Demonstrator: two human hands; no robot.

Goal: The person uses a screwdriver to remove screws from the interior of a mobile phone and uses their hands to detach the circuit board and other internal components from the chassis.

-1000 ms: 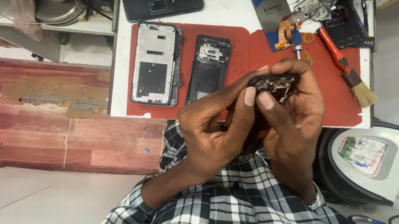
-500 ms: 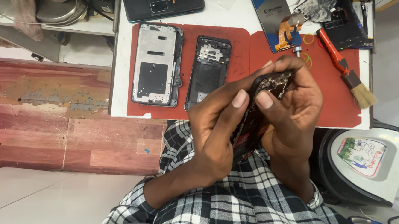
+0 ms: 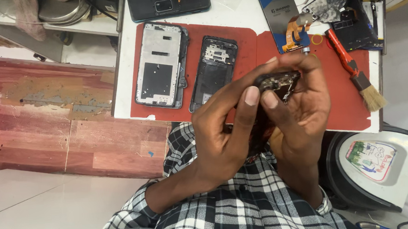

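Both hands grip one dark phone part (image 3: 277, 82), raised above the red work mat (image 3: 251, 43) and tilted towards me. My left hand (image 3: 224, 132) clasps its left side, thumb on the near face. My right hand (image 3: 300, 108) wraps the right side, fingers curled over the top edge, thumb beside the other thumb. Most of the part is hidden by the fingers; only a strip of circuitry shows at its top.
On the mat lie a silver phone frame (image 3: 159, 64) and a dark phone frame (image 3: 213, 71). A red-handled brush (image 3: 356, 72) lies at the right. A blue screen with an orange flex cable (image 3: 283, 15) and a black phone (image 3: 169, 2) lie further back. A round white device (image 3: 379, 165) stands at the lower right.
Both hands have tipped the phone part more upright and drawn it slightly closer. My left thumb has slid up its near face. Things on the mat have not moved.
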